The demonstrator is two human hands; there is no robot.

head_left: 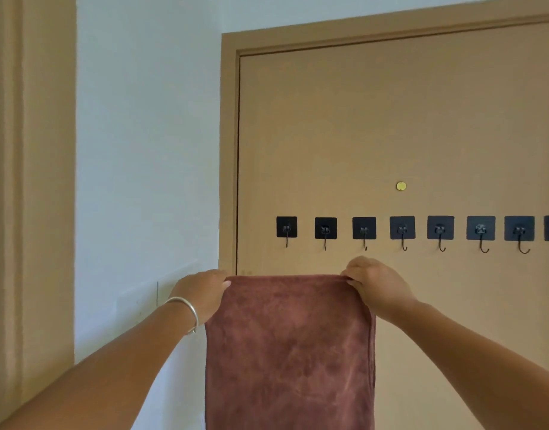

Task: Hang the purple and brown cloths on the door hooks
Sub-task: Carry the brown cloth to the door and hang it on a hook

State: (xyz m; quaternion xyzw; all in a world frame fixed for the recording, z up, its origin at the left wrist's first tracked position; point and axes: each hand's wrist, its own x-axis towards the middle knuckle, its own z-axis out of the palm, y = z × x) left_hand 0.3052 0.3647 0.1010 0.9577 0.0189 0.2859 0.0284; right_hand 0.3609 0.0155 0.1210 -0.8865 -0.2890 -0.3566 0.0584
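Left hand (201,293), right hand (377,285), fingers pinching brown cloth (290,352) corners

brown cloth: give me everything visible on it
The brown cloth is reddish-brown, soft and towel-like, mottled nap. It hangs flat and vertical before the door, top edge level just below the hook row, on no hook yet. The left hand and right hand each pinch a top corner. Its lower end runs out of frame.

Left hand (205,291) and right hand (378,285) pinch brown cloth's (291,352) top corners below hooks (364,228).
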